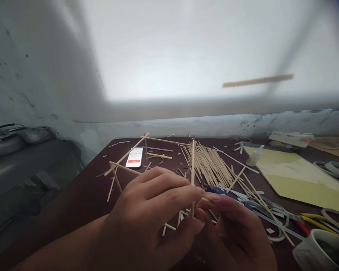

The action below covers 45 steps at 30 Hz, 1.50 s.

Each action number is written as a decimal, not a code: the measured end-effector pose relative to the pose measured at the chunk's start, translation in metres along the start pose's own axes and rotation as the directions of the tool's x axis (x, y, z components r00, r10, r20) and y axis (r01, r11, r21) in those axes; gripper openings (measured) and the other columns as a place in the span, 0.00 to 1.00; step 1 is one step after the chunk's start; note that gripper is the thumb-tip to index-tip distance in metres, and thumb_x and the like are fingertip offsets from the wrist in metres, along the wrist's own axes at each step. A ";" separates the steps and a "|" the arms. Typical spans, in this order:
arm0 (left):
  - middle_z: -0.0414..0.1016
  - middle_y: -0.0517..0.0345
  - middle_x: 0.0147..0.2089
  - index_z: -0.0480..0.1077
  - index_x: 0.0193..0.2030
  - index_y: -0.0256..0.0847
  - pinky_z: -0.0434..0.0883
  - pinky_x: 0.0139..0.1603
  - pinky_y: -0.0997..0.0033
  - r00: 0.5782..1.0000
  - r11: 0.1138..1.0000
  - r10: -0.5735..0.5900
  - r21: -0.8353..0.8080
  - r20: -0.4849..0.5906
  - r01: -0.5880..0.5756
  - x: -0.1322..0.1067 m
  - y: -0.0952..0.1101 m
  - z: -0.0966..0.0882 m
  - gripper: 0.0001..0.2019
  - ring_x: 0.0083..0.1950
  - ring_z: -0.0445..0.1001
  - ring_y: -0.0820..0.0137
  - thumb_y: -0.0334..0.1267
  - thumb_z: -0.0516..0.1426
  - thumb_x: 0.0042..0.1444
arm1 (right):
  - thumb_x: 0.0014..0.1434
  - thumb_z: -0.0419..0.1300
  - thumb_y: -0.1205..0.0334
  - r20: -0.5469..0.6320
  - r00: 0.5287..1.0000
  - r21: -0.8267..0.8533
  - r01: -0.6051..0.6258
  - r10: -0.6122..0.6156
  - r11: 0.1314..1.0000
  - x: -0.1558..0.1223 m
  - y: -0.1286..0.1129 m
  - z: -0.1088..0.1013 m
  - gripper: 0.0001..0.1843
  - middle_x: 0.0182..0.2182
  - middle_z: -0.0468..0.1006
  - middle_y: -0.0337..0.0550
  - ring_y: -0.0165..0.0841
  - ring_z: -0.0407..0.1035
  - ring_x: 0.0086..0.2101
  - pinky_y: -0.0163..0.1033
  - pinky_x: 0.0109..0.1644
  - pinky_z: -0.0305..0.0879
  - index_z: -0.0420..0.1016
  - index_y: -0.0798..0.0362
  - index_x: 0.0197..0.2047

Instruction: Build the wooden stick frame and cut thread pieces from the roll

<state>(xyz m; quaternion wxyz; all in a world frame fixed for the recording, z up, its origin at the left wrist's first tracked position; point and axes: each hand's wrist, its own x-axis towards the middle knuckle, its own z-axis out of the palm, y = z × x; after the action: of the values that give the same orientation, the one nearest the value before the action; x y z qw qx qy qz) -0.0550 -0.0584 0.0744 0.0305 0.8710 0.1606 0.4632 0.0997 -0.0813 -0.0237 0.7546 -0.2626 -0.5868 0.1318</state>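
A frame of thin wooden sticks [127,152] stands on the dark table in front of me. My left hand [155,210] reaches across it, its fingers and thumb closing around the foot of an upright stick [193,162]. My right hand [234,229] meets it there, pinching a short wooden stick [208,201] between thumb and fingers at the same corner. The fingertips of both hands nearly touch, and the joint itself is mostly hidden behind them. Below the left hand, more stick ends [169,226] show.
A pile of loose sticks [211,165] lies behind my hands. A lit phone [134,157] rests inside the frame. To the right are a glue bottle [254,156], yellow sheets [305,180], yellow-handled pliers [313,220], paper strips and a white cup [313,250].
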 end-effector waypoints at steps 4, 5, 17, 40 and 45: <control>0.80 0.49 0.35 0.76 0.42 0.30 0.77 0.40 0.69 1.000 1.000 0.002 -0.007 0.001 -0.002 0.000 0.000 0.000 0.11 0.35 0.76 0.69 0.25 0.61 0.50 | 0.48 0.59 0.86 0.014 1.000 0.042 -0.016 0.015 0.999 0.002 -0.003 0.001 0.34 0.44 0.78 0.37 0.27 0.74 0.41 0.29 0.48 0.73 0.72 0.50 0.55; 0.80 0.48 0.35 0.76 0.42 0.30 0.77 0.40 0.69 1.000 1.000 0.001 -0.007 -0.001 -0.001 0.000 0.000 0.000 0.11 0.35 0.76 0.69 0.25 0.61 0.50 | 0.48 0.59 0.86 0.015 1.000 0.052 -0.015 0.014 0.999 0.002 -0.004 0.001 0.34 0.43 0.78 0.37 0.27 0.74 0.41 0.29 0.48 0.73 0.72 0.50 0.55; 0.81 0.52 0.36 0.75 0.44 0.35 0.78 0.46 0.69 1.000 1.000 -0.011 0.026 -0.011 0.011 0.001 0.002 0.001 0.12 0.36 0.77 0.69 0.26 0.61 0.51 | 0.48 0.60 0.86 0.000 1.000 0.054 -0.020 0.020 0.998 0.001 -0.002 0.004 0.33 0.43 0.79 0.38 0.28 0.75 0.40 0.30 0.48 0.74 0.72 0.50 0.54; 0.80 0.48 0.36 0.76 0.42 0.28 0.77 0.43 0.69 1.000 1.000 0.001 -0.010 -0.003 -0.001 0.001 0.001 0.001 0.11 0.36 0.76 0.70 0.24 0.61 0.50 | 0.48 0.59 0.86 0.013 0.999 0.036 -0.034 0.034 0.999 -0.003 -0.001 0.000 0.35 0.46 0.76 0.39 0.27 0.73 0.44 0.28 0.53 0.70 0.70 0.50 0.56; 0.80 0.48 0.37 0.76 0.43 0.29 0.76 0.42 0.68 1.000 1.000 0.007 -0.018 0.008 -0.007 0.000 0.001 0.000 0.12 0.36 0.76 0.69 0.26 0.61 0.50 | 0.49 0.60 0.84 0.032 0.997 0.026 -0.077 0.076 0.997 -0.006 -0.001 -0.001 0.34 0.45 0.76 0.39 0.29 0.73 0.44 0.29 0.52 0.71 0.70 0.48 0.56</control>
<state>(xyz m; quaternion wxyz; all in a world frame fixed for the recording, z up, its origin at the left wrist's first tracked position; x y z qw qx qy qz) -0.0552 -0.0595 0.0747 0.0372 0.8732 0.1531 0.4613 0.0991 -0.0856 -0.0287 0.7432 -0.2722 -0.5862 0.1727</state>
